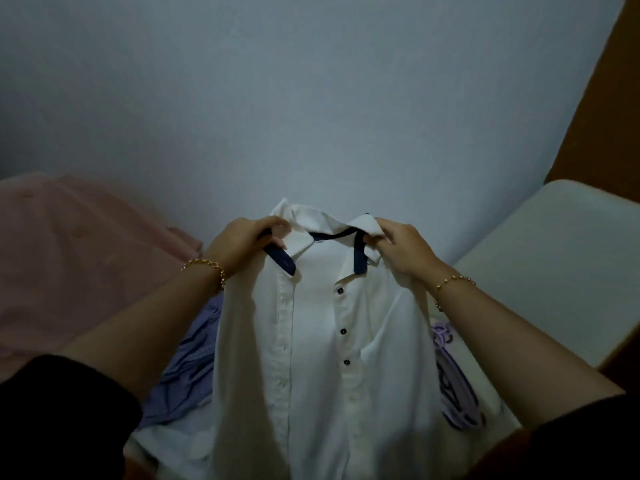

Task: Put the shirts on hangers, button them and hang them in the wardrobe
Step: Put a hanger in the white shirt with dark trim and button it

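A: Which step is this?
B: Getting it onto a hanger, I'd judge. The shirt (311,341) hangs unbuttoned, left hand (242,240) and right hand (401,251) each pinching its collar.
A: Next?
B: Probably free one hand for the hangers (457,393), near right.
A: Around?
B: Purple shirt (187,368) near left, white surface (554,271) right, pink cloth (69,254) left, wall (311,98) far.

White shirt (311,341) hem cut off by bottom edge. Fingertips of left hand (242,242) and right hand (403,252) buried in collar folds. Hangers (465,417) partly behind white shirt and right forearm; count unclear. Blue shirt (187,375) mostly covered. Pink cloth (69,254) cut by left edge.
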